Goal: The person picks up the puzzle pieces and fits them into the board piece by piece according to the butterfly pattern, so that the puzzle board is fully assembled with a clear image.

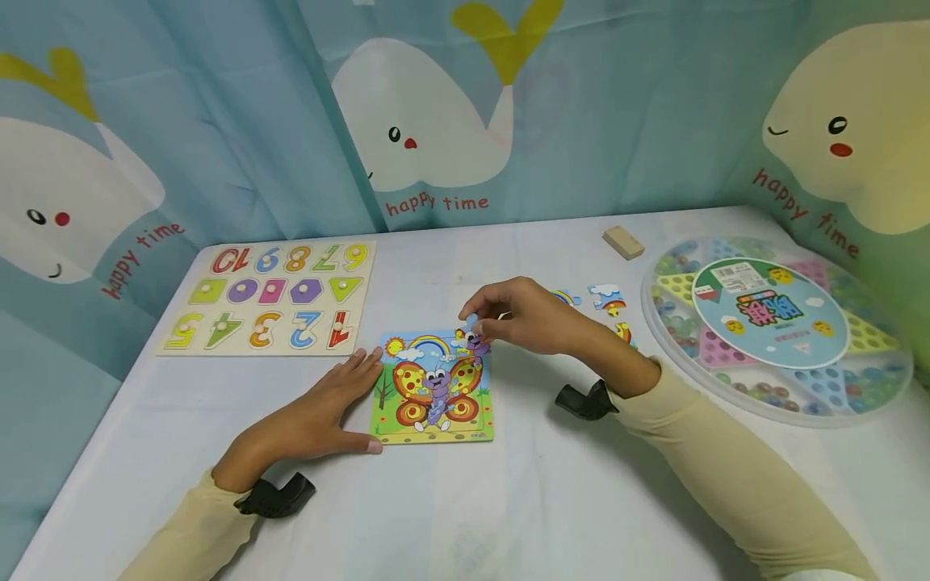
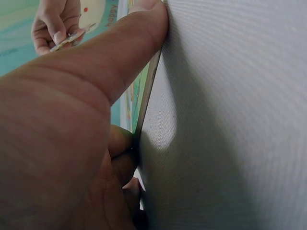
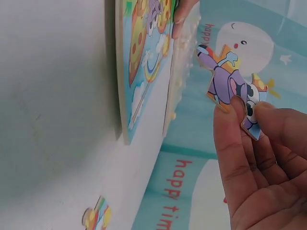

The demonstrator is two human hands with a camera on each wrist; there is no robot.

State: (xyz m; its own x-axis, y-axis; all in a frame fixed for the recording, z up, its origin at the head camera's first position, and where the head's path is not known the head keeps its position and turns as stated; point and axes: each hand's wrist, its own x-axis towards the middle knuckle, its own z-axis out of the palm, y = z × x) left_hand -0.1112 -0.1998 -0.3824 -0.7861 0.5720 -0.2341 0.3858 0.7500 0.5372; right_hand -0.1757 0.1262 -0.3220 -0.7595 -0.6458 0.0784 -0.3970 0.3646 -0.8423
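A butterfly puzzle board (image 1: 432, 432) lies flat on the white table, its picture tray showing a purple butterfly with orange-and-yellow wings. My left hand (image 1: 327, 411) rests along the board's left side, with the thumb at the lower left corner and the fingers near the upper left one. Over the board's upper right corner, my right hand (image 1: 519, 315) pinches a jigsaw piece (image 3: 228, 84) between thumb and fingers. Purple body and butterfly eyes are printed on this piece. In the right wrist view it is held up, apart from the board.
Several loose puzzle pieces (image 1: 607, 297) lie right of the board, partly behind my right forearm. A number-and-shape board (image 1: 192, 343) stands at the back left. At the right is a round marble game box (image 1: 770, 315), with a small wooden block (image 1: 623, 242) behind. A whale-print curtain (image 1: 436, 121) borders the table.
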